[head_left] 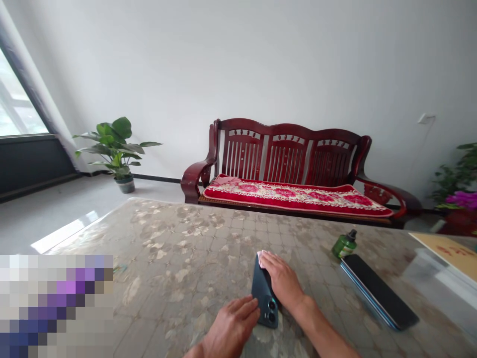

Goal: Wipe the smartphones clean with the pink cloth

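A dark blue-green smartphone [263,293] lies back side up on the table, its camera lenses towards me. My left hand [233,320] is at its left edge near the lenses, fingers together and holding it against the tabletop. Over the phone's far end, my right hand [282,279] presses a small pale pink cloth [260,258] onto the back, fingers closed over it. Most of the cloth is hidden under those fingers. To the right sits a green spray bottle [344,245] with a black top, beside a stack of phones [378,291] with a dark screen uppermost.
A patterned, glossy cover spreads over the table [179,278]. A yellow-brown paper item [447,251] lies at the right edge. Beyond stands a red wooden bench [286,154] with a floral cushion [298,195]. A potted plant [117,144] is at the left; the lower left corner is pixelated.
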Tool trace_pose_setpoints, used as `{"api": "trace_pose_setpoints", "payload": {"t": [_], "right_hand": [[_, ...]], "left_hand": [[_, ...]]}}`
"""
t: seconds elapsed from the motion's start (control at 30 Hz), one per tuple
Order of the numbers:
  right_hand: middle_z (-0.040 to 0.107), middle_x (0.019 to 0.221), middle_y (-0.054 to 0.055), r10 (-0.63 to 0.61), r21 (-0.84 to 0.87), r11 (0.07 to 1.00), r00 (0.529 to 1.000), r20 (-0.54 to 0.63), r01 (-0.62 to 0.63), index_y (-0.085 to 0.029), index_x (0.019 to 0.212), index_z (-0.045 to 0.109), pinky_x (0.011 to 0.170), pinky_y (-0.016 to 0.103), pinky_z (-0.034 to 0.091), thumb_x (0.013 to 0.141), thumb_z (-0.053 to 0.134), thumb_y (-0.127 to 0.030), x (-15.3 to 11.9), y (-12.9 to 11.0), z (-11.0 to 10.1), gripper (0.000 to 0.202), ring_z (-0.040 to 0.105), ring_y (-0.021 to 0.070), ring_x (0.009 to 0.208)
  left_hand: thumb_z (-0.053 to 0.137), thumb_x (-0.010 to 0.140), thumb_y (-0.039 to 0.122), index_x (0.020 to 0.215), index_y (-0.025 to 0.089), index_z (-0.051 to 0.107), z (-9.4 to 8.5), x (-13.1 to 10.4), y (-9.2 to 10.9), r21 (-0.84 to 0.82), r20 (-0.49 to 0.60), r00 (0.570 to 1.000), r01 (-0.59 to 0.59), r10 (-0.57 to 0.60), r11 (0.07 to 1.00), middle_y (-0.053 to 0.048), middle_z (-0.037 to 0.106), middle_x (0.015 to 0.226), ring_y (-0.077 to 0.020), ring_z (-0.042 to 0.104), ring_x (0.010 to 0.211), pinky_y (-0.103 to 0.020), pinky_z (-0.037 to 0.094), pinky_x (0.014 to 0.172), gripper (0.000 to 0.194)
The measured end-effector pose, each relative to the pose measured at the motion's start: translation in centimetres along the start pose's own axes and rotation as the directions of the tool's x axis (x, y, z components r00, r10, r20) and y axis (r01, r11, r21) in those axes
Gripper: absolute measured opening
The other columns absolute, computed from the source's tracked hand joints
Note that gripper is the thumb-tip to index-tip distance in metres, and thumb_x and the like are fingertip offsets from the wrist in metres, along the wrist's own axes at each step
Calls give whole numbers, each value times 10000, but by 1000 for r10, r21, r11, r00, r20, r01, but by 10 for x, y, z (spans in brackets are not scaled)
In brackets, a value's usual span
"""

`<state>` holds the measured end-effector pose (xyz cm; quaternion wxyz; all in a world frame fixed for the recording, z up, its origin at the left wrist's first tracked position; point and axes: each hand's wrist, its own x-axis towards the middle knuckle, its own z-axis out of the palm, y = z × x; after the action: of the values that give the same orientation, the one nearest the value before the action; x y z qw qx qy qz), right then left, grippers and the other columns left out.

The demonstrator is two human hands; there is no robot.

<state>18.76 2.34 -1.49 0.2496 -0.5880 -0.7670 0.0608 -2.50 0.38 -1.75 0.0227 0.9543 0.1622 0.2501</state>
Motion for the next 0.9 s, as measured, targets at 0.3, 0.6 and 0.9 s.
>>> {"api": "trace_pose_setpoints", "payload": {"t": [0.3,0.6,0.9], "right_hand": [[567,1382,41,-104,-30,994,990,99,107,-264,1365,535,1112,429,388,868,389,-17,-52,-31,-6,575,498,201,1299],[618,1322,61,58,-18,998,998,-8,-58,-246,1284,615,1106,410,396,894,416,-70,9,-7,4,471,557,197,1239],[598,1348,44,-61,-19,998,997,52,62,-266,1344,557,1112,422,381,917,423,-57,-31,-31,7,494,525,203,1274]], "left_hand": [[490,912,153,1059,180,629,4,0,5,-42,13,999,52,-51,998,-61,713,1058,-192,665,1029,-274,535,909,204],[497,912,189,1142,160,616,2,-4,0,28,10,999,-41,40,999,-79,694,1176,-219,663,1068,-278,550,901,260],[441,939,154,1112,185,618,13,-5,3,28,-52,998,-38,39,999,-72,716,1064,-185,679,993,-245,553,855,250]]}}
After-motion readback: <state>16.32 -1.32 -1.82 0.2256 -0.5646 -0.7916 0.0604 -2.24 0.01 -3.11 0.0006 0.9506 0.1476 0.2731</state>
